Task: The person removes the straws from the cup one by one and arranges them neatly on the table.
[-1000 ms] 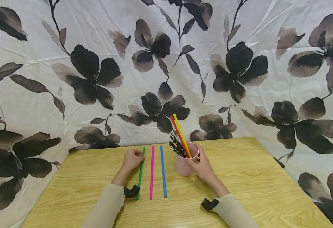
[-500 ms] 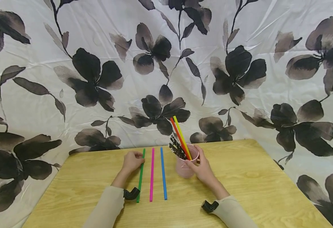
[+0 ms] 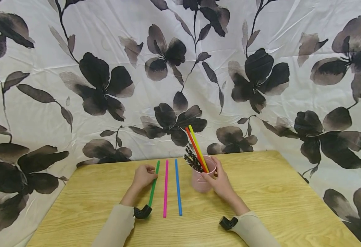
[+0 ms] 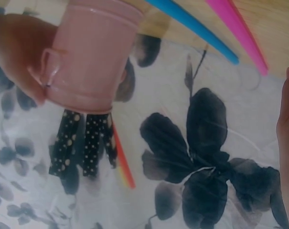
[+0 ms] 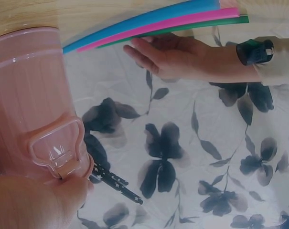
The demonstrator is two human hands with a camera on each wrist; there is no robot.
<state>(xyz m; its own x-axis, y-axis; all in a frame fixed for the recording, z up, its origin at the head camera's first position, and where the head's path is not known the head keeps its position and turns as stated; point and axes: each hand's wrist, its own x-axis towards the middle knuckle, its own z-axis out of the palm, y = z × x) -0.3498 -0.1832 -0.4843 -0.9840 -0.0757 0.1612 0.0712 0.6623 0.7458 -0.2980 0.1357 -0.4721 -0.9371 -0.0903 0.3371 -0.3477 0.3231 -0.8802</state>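
Note:
My left hand [image 3: 144, 175] is at the upper part of a green straw [image 3: 153, 188], thumb and fingers pinching it at its left side. The straw's lower end is hidden by the wrist camera. With my right hand [image 3: 223, 183] I grip a pink cup [image 3: 200, 183] near its rim, thumb in front and fingers round the far side. Out of the cup lean a red straw [image 3: 194, 144], a yellow straw [image 3: 199, 147] and several black patterned straws [image 4: 91, 143]. In the right wrist view, a small moulded handle [image 5: 56, 143] shows on the cup beside my thumb.
Right of the green straw, a magenta straw [image 3: 166, 192] and a blue straw [image 3: 178, 192] lie side by side on the wooden table [image 3: 276, 206]. A white cloth with dark flowers [image 3: 205, 89] hangs behind the table's far edge.
The green straw has tilted slightly, its top shifting right and its lower end passing out of sight behind the left wrist camera. My right hand keeps its grip on the cup.

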